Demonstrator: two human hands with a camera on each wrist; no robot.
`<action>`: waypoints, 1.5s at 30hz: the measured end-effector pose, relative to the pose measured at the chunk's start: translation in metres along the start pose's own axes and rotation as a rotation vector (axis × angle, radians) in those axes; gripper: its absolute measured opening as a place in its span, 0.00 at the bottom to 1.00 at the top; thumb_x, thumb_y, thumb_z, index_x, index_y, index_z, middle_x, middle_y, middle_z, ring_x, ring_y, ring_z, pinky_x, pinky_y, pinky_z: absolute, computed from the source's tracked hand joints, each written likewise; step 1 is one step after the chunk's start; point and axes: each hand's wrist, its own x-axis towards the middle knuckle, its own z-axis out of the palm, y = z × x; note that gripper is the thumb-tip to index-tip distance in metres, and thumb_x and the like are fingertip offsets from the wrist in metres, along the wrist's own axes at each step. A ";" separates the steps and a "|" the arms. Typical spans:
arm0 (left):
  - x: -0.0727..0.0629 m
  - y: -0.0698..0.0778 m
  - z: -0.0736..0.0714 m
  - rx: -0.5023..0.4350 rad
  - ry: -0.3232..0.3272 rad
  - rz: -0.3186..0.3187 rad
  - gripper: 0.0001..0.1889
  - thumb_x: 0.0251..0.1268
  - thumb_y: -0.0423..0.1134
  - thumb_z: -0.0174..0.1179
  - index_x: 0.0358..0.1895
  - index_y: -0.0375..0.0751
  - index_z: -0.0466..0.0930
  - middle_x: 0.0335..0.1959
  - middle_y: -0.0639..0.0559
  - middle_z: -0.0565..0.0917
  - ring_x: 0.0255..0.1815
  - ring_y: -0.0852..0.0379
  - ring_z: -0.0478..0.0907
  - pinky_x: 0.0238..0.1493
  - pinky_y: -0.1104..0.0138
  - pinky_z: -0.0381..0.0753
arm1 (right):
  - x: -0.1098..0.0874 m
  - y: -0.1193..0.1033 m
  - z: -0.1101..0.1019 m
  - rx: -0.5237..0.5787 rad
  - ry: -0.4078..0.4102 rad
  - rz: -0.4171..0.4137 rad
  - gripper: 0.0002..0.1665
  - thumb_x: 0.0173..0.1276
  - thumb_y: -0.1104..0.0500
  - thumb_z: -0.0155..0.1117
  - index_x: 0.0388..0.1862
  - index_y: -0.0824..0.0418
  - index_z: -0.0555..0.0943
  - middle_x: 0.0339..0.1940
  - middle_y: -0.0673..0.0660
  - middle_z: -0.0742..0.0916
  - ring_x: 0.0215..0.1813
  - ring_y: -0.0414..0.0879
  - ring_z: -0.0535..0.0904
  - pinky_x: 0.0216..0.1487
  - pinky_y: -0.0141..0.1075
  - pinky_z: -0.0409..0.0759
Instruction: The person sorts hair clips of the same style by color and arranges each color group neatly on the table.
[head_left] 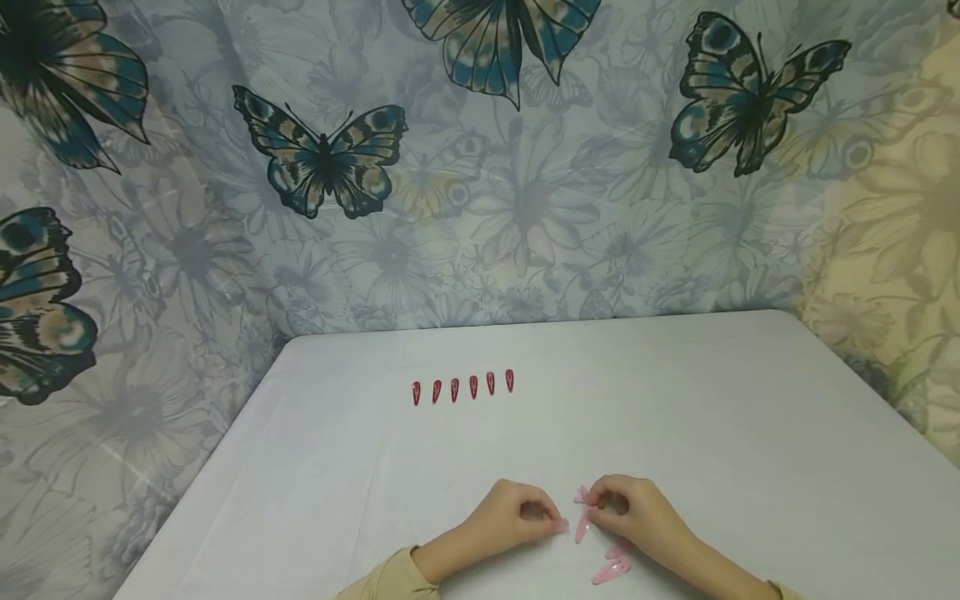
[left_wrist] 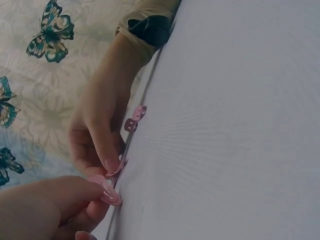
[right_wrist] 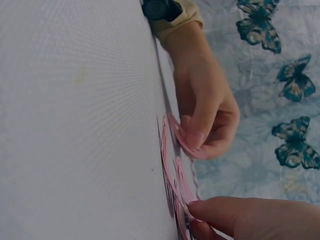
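Observation:
Near the table's front edge, my left hand (head_left: 513,518) pinches a pink snap hair clip (head_left: 561,526) between thumb and fingertips; it also shows in the right wrist view as a curved pink clip (right_wrist: 176,131). Just to the right, my right hand (head_left: 641,517) pinches another pink hair clip (head_left: 582,528), whose narrow end points toward the front of the table. Under and in front of the right hand, a pink clip (head_left: 611,571) lies on the cloth, with more pink (head_left: 618,550) partly hidden beside it. The two hands are close but apart.
Several dark red snap clips (head_left: 473,387) stand in a neat, spaced row farther back on the white table (head_left: 675,400). Behind the table hangs a floral cloth with butterflies (head_left: 324,158).

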 end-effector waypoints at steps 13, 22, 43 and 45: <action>-0.001 0.001 -0.009 -0.019 0.032 -0.052 0.02 0.55 0.36 0.62 0.27 0.44 0.79 0.20 0.63 0.77 0.13 0.74 0.62 0.15 0.78 0.65 | -0.001 0.002 0.002 0.037 -0.009 -0.031 0.10 0.47 0.69 0.69 0.29 0.59 0.81 0.26 0.43 0.80 0.20 0.31 0.63 0.18 0.26 0.65; 0.000 0.018 -0.021 -0.101 0.062 -0.088 0.02 0.55 0.33 0.61 0.28 0.38 0.79 0.18 0.52 0.80 0.16 0.72 0.65 0.17 0.76 0.64 | 0.001 0.002 0.002 0.069 -0.015 -0.084 0.09 0.48 0.70 0.68 0.30 0.61 0.81 0.27 0.47 0.82 0.20 0.32 0.64 0.18 0.27 0.66; 0.003 -0.007 -0.047 -0.014 0.065 -0.237 0.03 0.54 0.33 0.61 0.28 0.44 0.78 0.19 0.62 0.78 0.18 0.68 0.67 0.20 0.74 0.64 | -0.002 0.003 0.001 0.075 -0.032 -0.057 0.09 0.51 0.68 0.68 0.31 0.60 0.79 0.24 0.50 0.80 0.19 0.31 0.62 0.17 0.26 0.63; 0.003 -0.007 -0.050 -0.019 0.079 -0.248 0.03 0.54 0.32 0.61 0.29 0.44 0.77 0.19 0.60 0.79 0.18 0.67 0.68 0.20 0.73 0.65 | -0.002 0.002 0.001 0.076 -0.033 -0.055 0.09 0.51 0.67 0.68 0.31 0.59 0.78 0.24 0.49 0.80 0.19 0.31 0.62 0.16 0.25 0.63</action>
